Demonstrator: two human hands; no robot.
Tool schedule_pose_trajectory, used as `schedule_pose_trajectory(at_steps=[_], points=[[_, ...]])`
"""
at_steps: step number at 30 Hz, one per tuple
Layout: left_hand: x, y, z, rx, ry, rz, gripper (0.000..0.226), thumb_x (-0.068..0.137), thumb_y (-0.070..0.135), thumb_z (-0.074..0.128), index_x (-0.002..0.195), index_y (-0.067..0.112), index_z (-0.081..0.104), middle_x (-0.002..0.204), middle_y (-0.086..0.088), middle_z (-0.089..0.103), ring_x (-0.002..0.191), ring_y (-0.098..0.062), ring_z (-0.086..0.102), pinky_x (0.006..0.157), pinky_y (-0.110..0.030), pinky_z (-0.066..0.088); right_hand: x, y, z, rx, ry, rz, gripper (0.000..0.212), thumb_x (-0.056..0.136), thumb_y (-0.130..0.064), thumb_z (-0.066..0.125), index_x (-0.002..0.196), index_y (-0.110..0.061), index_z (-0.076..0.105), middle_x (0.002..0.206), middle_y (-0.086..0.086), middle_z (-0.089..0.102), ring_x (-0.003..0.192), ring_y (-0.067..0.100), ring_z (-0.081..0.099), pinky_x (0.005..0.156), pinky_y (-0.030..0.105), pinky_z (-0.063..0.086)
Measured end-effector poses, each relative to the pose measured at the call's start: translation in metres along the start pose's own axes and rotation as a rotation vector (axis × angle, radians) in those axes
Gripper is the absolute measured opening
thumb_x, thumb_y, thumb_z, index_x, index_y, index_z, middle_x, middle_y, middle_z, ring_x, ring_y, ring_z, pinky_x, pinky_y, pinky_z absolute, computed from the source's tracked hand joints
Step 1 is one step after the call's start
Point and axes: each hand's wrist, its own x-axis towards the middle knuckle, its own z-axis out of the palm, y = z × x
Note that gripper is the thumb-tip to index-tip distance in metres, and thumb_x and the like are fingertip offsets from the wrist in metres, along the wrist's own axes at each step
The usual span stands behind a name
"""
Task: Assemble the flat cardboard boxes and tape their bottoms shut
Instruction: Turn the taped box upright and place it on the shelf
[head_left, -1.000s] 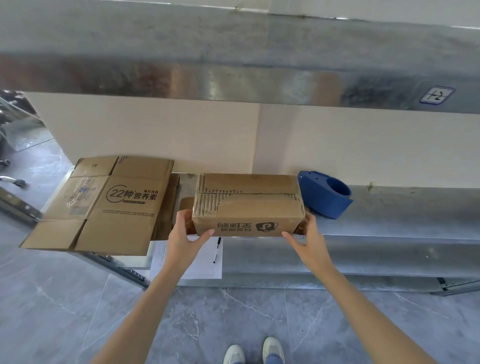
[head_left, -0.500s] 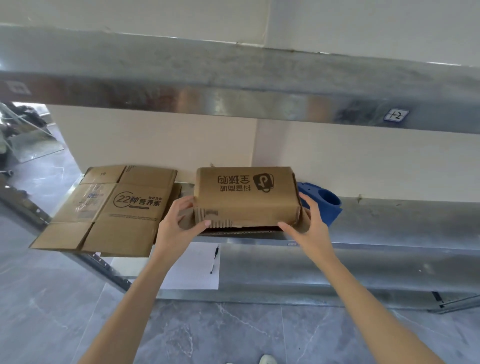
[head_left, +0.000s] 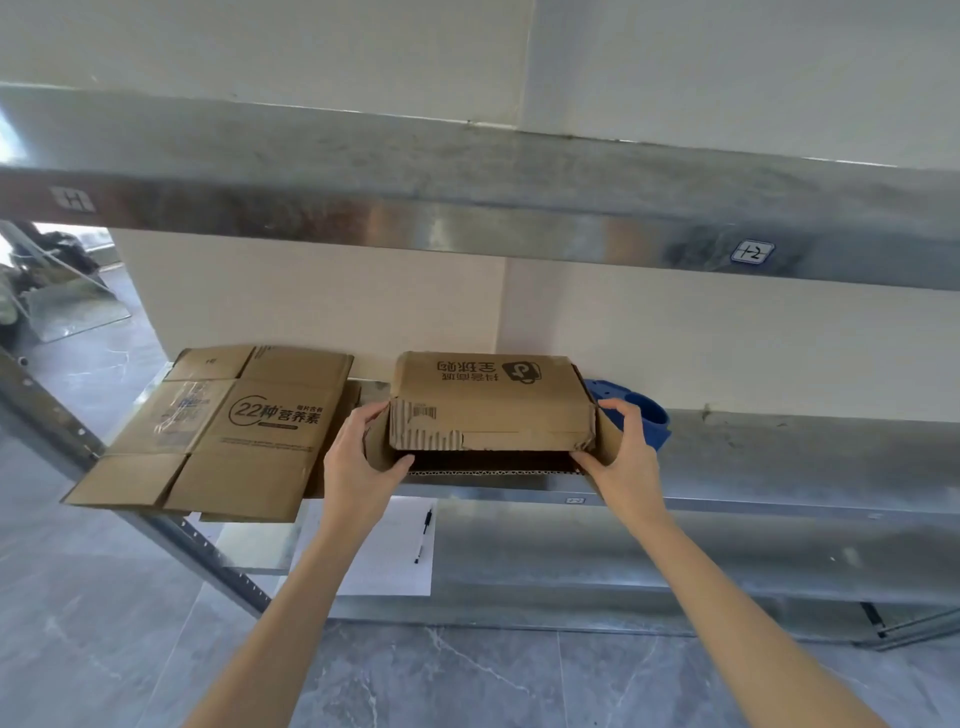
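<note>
The box (head_left: 491, 400) sits on the shelf (head_left: 779, 457) with its long axis running left to right, and the left hand (head_left: 358, 457) and right hand (head_left: 623, 452) grip its opposite end flaps, equally near.

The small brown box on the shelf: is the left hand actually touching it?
Touching. The head view shows the left hand holding the small brown box at its left end, fingers curled round the side flap, thumb at the front opening.
</note>
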Motion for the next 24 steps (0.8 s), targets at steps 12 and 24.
schedule_pose_trajectory(at_steps=[12, 24], points=[[-0.015, -0.012, 0.011, -0.051, -0.177, -0.023, 0.106, 0.067, -0.001, 0.086, 0.153, 0.027, 0.031, 0.144, 0.012, 0.039, 0.132, -0.012, 0.046, 0.104, -0.046, 0.049, 0.007, -0.001, 0.005, -0.04, 0.055, 0.16, 0.049, 0.088, -0.043, 0.07, 0.123, -0.019, 0.044, 0.11, -0.002, 0.063, 0.104, 0.022, 0.063, 0.084, 0.035, 0.052], [-0.029, -0.013, 0.014, 0.0, -0.246, -0.072, 0.112, 0.07, 0.006, 0.087, 0.155, 0.029, 0.019, 0.146, 0.023, 0.025, 0.132, -0.002, 0.037, 0.102, -0.038, 0.051, 0.006, -0.014, 0.018, -0.115, 0.154, 0.21, 0.056, 0.084, -0.058, 0.066, 0.113, -0.015, 0.047, 0.1, 0.001, 0.062, 0.096, 0.027, 0.063, 0.077, 0.038, 0.051]])
